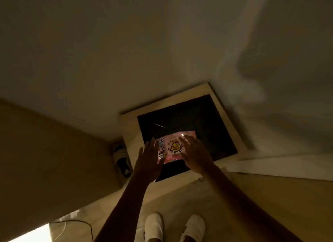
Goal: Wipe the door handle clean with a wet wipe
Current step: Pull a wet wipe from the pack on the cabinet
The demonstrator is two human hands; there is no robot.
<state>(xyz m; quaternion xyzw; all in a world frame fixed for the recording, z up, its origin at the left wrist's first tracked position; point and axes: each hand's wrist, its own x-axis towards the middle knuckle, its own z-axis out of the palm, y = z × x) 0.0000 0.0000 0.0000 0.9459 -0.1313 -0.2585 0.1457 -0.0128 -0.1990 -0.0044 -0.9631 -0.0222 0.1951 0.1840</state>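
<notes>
Hands reach for the pink wipe pack (173, 148) lying on the dark table (198, 115): left hand (149, 158) spread beside it, right hand (195, 152) spread flat on top. Next comes opening it; no door handle is visible.

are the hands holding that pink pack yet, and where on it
Cannot tell a firm hold. The left hand is at the left edge of the pink wipes pack, the right hand over its right side, fingers spread.
</notes>
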